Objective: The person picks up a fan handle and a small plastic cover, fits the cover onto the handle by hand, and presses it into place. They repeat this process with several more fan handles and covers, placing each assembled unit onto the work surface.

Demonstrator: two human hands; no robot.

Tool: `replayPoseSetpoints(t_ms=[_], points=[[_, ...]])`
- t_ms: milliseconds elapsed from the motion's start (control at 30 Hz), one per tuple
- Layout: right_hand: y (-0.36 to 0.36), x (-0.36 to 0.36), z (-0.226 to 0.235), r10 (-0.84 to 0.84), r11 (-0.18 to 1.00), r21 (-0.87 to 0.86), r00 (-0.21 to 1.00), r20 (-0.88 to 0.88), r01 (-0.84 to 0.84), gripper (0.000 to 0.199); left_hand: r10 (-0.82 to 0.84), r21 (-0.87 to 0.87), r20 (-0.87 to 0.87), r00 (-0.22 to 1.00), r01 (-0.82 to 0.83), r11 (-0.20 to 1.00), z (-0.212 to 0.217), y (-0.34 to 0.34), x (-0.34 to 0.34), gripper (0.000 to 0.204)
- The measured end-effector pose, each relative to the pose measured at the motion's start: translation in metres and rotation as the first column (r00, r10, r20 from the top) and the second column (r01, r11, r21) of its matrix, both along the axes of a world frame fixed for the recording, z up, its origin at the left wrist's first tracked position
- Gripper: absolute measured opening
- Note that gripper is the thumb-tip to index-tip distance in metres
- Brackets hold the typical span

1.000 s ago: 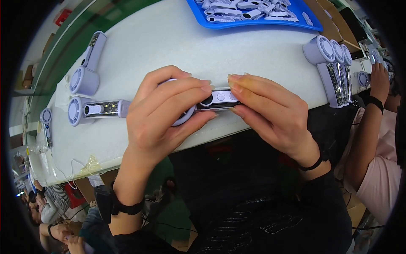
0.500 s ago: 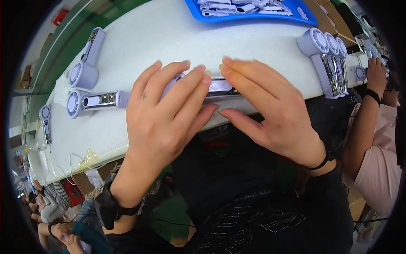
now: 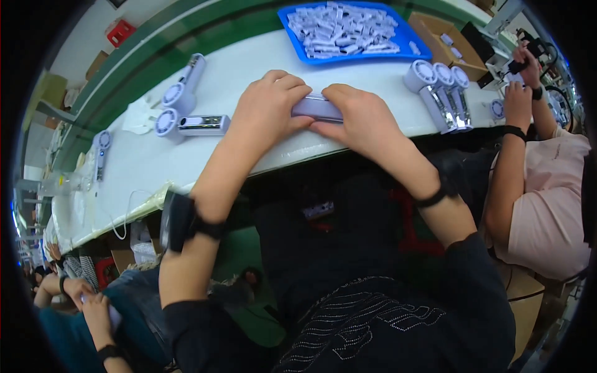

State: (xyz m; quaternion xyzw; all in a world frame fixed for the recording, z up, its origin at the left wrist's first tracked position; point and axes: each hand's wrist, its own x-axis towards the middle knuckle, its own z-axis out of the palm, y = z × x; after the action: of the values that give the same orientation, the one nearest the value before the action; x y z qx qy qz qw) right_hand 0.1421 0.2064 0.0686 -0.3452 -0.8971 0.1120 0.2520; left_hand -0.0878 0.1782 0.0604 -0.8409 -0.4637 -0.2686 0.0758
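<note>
Lilac fan handle (image 3: 318,110) was held over the white table (image 3: 249,62) near its front edge, left hand (image 3: 267,107) fingers wrapped round one end, right hand (image 3: 362,118) fingers round the other, three fans (image 3: 443,74) rightward, blue tray (image 3: 323,61) of small parts (image 3: 345,28) beyond.

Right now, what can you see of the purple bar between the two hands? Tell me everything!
The purple bar is pale and looks like smooth plastic. A plain side faces the camera, with a shiny strip along its top. It points sideways, slightly lower at its right, over the white table. The left hand and right hand hold it from either side, hiding its ends.
</note>
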Motion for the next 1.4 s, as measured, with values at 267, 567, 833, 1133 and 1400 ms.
replayPoseSetpoints(t_ms=[267, 567, 833, 1133, 1400], points=[[-0.02, 0.0, -0.018, 0.12, 0.992, 0.081, 0.944, -0.308, -0.1, 0.049, 0.051, -0.05, -0.141, 0.989, -0.058, 0.997, 0.025, -0.027, 0.004, 0.048], [-0.1, 0.039, 0.05, 0.486, 0.853, 0.383, 0.806, -0.337, -0.355, 0.046, -0.001, 0.189, 0.08, 0.997, -0.014, 0.982, 0.07, -0.162, 0.038, 0.054], [-0.108, 0.039, 0.049, 0.551, 0.829, 0.323, 0.769, -0.325, -0.457, 0.043, -0.042, -0.005, 0.062, 0.997, 0.042, 0.999, 0.084, -0.171, 0.038, 0.049], [-0.093, 0.03, 0.024, 0.428, 0.903, 0.268, 0.773, -0.468, -0.337, 0.052, 0.036, 0.177, 0.018, 0.999, -0.038, 0.983, 0.051, -0.149, 0.036, 0.054], [-0.087, 0.031, 0.006, 0.541, 0.81, 0.455, 0.771, -0.336, -0.37, 0.046, 0.089, 0.313, 0.082, 0.993, -0.111, 0.943, 0.024, -0.151, 0.039, 0.048]])
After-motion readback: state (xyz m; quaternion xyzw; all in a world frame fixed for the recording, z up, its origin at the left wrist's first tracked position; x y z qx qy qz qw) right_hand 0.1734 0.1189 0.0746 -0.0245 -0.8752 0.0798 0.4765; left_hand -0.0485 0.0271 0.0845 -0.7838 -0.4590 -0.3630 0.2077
